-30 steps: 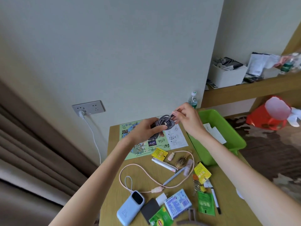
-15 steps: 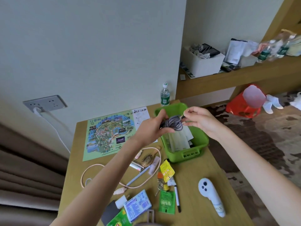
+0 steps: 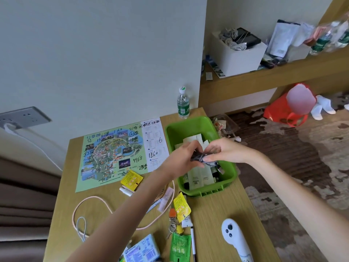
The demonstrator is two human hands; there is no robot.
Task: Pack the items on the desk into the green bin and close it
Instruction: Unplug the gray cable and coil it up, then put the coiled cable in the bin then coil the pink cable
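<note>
The fingers [image 3: 193,150] of the left hand [image 3: 181,159] are curled round the near-left side of a coiled grey cable [image 3: 198,159]. The right hand [image 3: 221,151] pinches the coil's other side, its thumb lying flat along the edge, so the bundle is gripped from 9 and 3 o'clock at once. I cannot tell how tightly the loops are wound; they look bunched, not neat. The coil hangs directly above the green bin [image 3: 207,193], over its middle and a little toward the left wall, so the coming move turns on a drop straight down rather than any reach. The bin's long axis runs roughly from 11 to 5 o'clock. Flat paper packets [image 3: 198,179] already lie along that axis and fill most of the floor, so the cable will probably have to rest on top of them. Neither hand is clearly nearer, as both are at the coil. The left forearm crosses the desk [image 3: 211,212] from 7 o'clock, above the loose items. The right arm comes in from 4 o'clock, beyond the desk's right edge, with open room around it. At 12 o'clock a water bottle [image 3: 183,104] stands just beyond the bin's far rim. At 9 o'clock lies a printed map [image 3: 113,154]. Toward 6 and 7 o'clock a pink cable [image 3: 90,203], yellow sachets [image 3: 132,179] and a white controller [image 3: 234,237] wait unpacked, and no lid is in sight.
</note>
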